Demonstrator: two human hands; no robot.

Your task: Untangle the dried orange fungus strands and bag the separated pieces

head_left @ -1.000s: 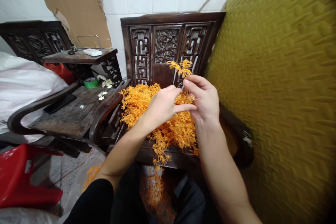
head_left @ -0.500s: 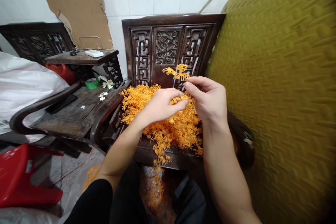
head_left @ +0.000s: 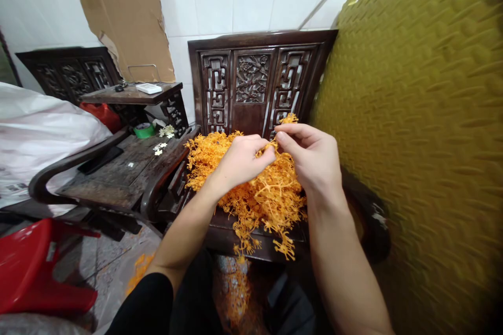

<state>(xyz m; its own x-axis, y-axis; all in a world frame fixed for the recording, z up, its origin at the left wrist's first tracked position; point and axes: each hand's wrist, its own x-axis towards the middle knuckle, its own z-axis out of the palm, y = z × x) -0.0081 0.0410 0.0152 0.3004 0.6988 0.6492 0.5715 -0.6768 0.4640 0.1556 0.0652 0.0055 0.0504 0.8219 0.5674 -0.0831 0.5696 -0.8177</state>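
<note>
A heap of orange branching plastic sprigs (head_left: 271, 196) covers the seat of a dark carved wooden chair (head_left: 251, 110). Over it, my left hand (head_left: 243, 159) is closed in a pinch, with a bit of orange plastic at its fingertips. Close by on the right, my right hand (head_left: 317, 154) pinches an orange sprig (head_left: 290, 119), whose tip stands up behind the fingers. The fingertips of both hands nearly meet; the exact grip is partly hidden. Some sprigs hang over the seat's front edge.
A large yellow foam mat (head_left: 416, 131) stands along the right. On the left are a second wooden chair (head_left: 106, 178) with green tape (head_left: 144, 130), a red stool (head_left: 35, 267), a white bag (head_left: 43, 136) and a tub with orange pieces (head_left: 139, 272). Cardboard (head_left: 126, 15) leans on the wall.
My left fingers have closed and come up against the orange plastic near my right fingertips. The sprig in my right hand has dropped lower. More sprigs now hang at the seat's front edge.
</note>
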